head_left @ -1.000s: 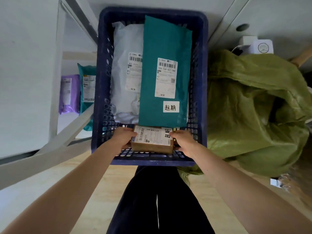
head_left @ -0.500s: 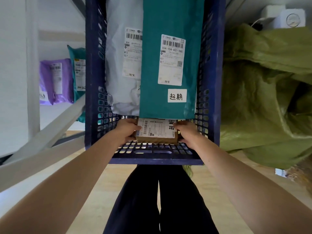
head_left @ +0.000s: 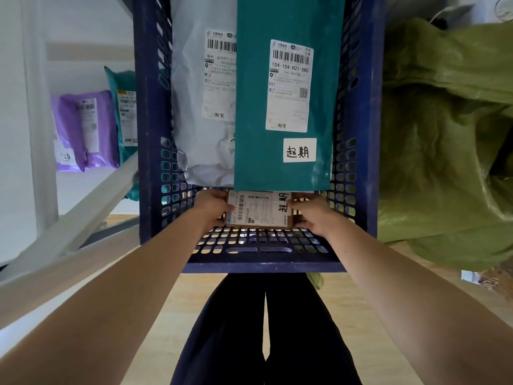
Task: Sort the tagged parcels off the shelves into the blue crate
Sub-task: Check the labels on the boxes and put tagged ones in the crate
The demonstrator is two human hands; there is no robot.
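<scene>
Head view: the left hand (head_left: 213, 208) and right hand (head_left: 313, 215) still grip the tagged box (head_left: 258, 209) between them. It has sunk lower into the blue crate (head_left: 358, 162), with the teal parcel (head_left: 286, 93) just beyond them. Release seems next.

Light: I see soft, even, dimmish | glow through blue crate (head_left: 149, 120) holes | blur: left shelf rail (head_left: 83, 215) smeared | edges bowed

The left forearm (head_left: 119, 295) and right forearm (head_left: 402, 295) are bare up to the near frame edge, and the left hand (head_left: 211, 208) and right hand (head_left: 315, 215) are ungloved. Near centre, loose dark navy-black trousers (head_left: 230, 334) cover both legs, plain and unmarked.
</scene>
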